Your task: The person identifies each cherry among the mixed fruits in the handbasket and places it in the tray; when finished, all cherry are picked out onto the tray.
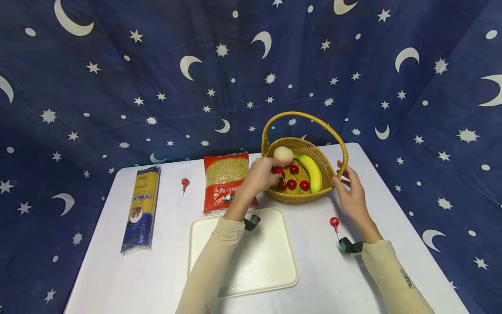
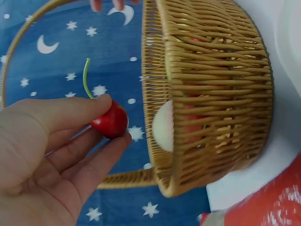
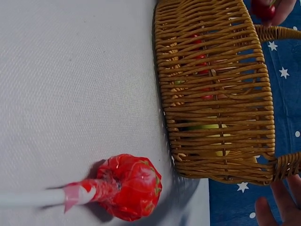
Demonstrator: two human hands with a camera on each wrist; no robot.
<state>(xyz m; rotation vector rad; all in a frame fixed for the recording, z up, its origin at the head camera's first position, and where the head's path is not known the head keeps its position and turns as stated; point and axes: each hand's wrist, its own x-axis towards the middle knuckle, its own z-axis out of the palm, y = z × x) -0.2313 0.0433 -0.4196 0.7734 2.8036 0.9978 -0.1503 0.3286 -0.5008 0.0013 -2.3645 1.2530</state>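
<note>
nearest: cream rectangular tray (image 1: 270, 257), white surface (image 1: 170, 235) beneath. beyond: my right grip (image 1: 353, 196), clamped on the arched handle (image 1: 300, 114) of a yellow-brown wicker basket (image 1: 294, 199); my left grip (image 1: 262, 175), pinching one green-stemmed red cherry (image 2: 111, 122) above it. step, i judge: shifting the cherry, in or out unclear; next needs steady basket, light pinch.

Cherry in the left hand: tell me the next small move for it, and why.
Probably lower the cherry into the basket and let go. The left hand pinches it just above the basket's rim, and other cherries, a banana and a round pale fruit already lie inside.
</note>
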